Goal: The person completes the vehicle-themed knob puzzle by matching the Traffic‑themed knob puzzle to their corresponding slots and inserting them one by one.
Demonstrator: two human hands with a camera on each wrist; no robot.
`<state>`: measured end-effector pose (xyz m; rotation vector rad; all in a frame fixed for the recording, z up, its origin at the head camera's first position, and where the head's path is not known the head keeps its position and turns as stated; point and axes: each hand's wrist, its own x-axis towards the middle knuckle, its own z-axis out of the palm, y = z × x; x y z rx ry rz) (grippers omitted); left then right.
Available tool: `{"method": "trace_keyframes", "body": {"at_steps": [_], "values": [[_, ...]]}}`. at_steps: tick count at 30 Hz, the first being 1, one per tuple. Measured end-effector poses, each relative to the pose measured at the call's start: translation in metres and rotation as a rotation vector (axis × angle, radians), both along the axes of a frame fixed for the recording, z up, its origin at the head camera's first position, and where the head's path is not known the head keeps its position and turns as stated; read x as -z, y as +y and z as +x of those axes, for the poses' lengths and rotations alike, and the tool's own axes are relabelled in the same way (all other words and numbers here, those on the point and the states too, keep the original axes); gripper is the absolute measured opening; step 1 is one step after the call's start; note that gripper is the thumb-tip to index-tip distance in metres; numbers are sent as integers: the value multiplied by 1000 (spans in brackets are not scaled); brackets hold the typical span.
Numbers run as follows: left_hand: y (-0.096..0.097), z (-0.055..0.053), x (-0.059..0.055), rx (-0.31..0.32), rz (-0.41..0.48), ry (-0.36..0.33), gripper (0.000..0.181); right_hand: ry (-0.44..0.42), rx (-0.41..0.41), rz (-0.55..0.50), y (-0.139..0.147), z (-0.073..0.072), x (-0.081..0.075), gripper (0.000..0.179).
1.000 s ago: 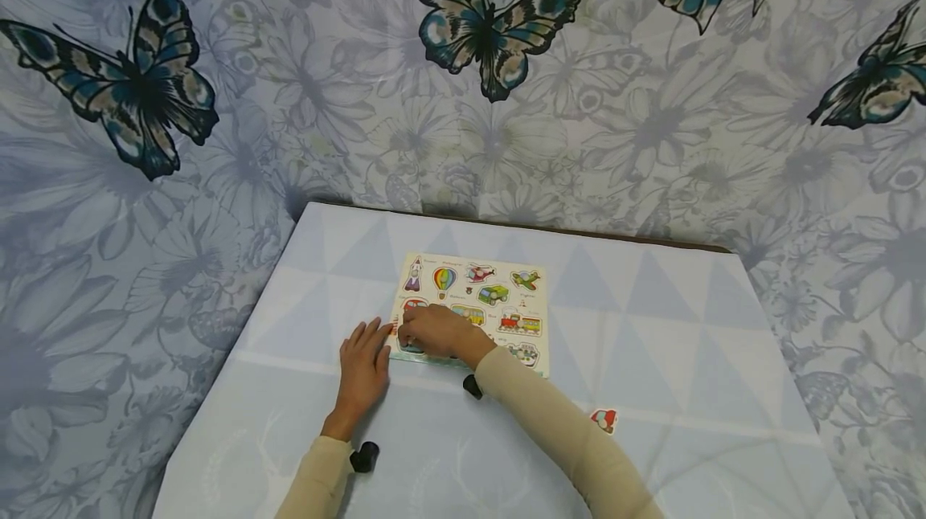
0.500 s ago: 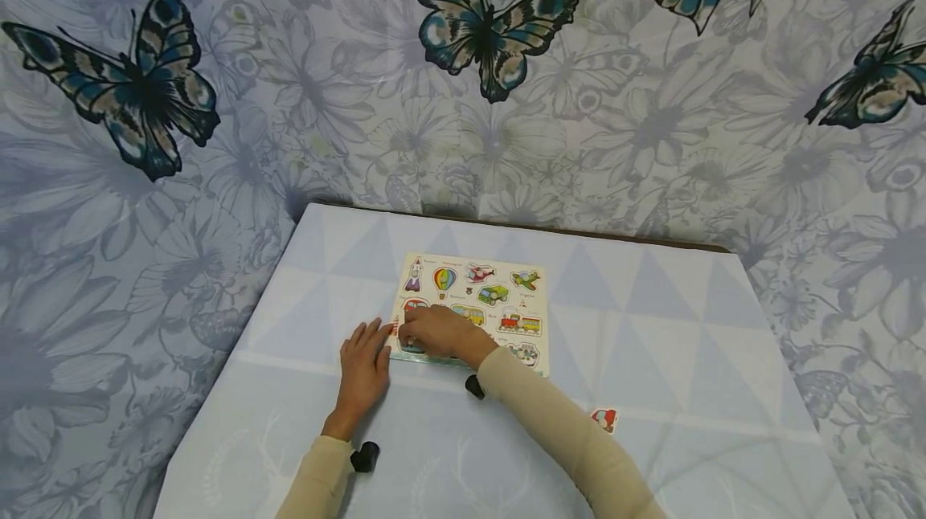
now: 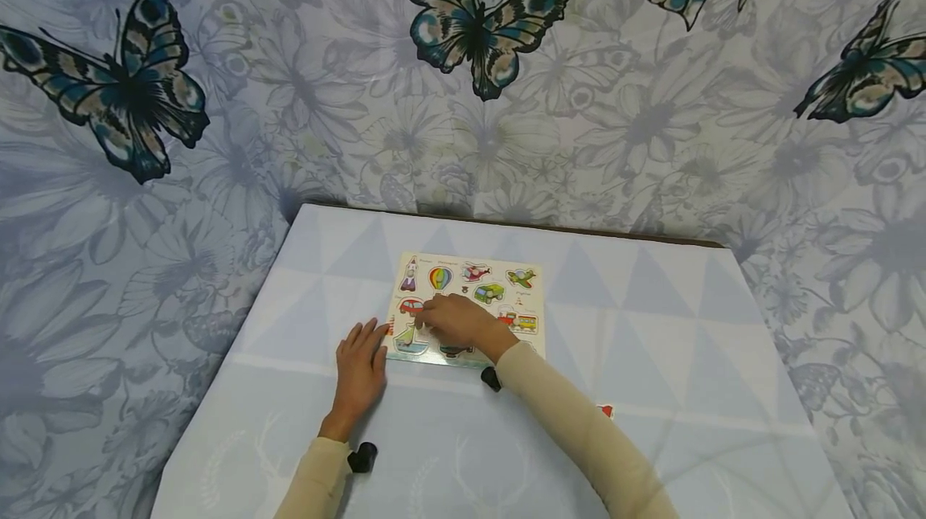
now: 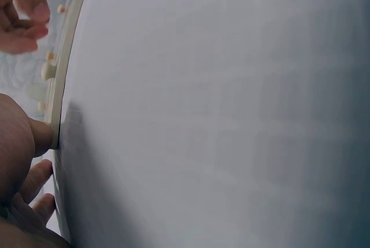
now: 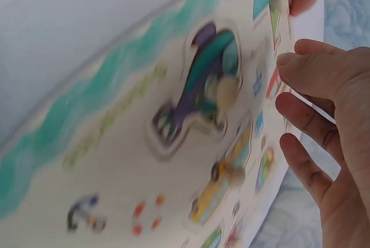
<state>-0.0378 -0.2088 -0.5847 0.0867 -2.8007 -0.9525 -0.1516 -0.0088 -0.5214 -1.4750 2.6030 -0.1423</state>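
A cream puzzle board (image 3: 463,262) with vehicle pictures lies on the table. My left hand (image 3: 360,370) touches its left edge, fingers spread and fairly straight. Over the board's left-middle part is my right hand (image 3: 463,320), raised above the surface, its fingers loosely bent with nothing between them. Below the right fingertips shows a sailboat piece (image 3: 409,340), and near them a red car piece (image 3: 411,307). The right wrist view shows a purple-and-teal submarine piece (image 5: 211,77) and a yellow bus piece (image 5: 222,176), both with round knobs. My right hand covers part of the board's middle.
A loose red piece (image 3: 606,411) lies on the white table (image 3: 651,326), partly hidden behind the right sleeve (image 3: 579,431). Black wrist cameras sit at both wrists. A butterfly-patterned backdrop (image 3: 492,149) stands behind the table's far edge.
My right hand has lifted off the lower-left part of the board and shifted to the right, uncovering the sailboat piece. My left hand has stayed at the edge.
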Motion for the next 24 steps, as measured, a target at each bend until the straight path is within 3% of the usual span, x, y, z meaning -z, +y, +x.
{"method": "trace_keyframes", "body": {"at_steps": [11, 18, 24], "values": [[-3, -1, 2, 7, 7, 6, 40, -16, 56, -36, 39, -8, -1, 21], [-3, -1, 2, 11, 12, -4, 40, 24, 45, -76, 67, -5, -5, 18], [-2, -1, 3, 6, 21, -11, 41, -3, 80, -75, 89, 0, -13, 21]]}}
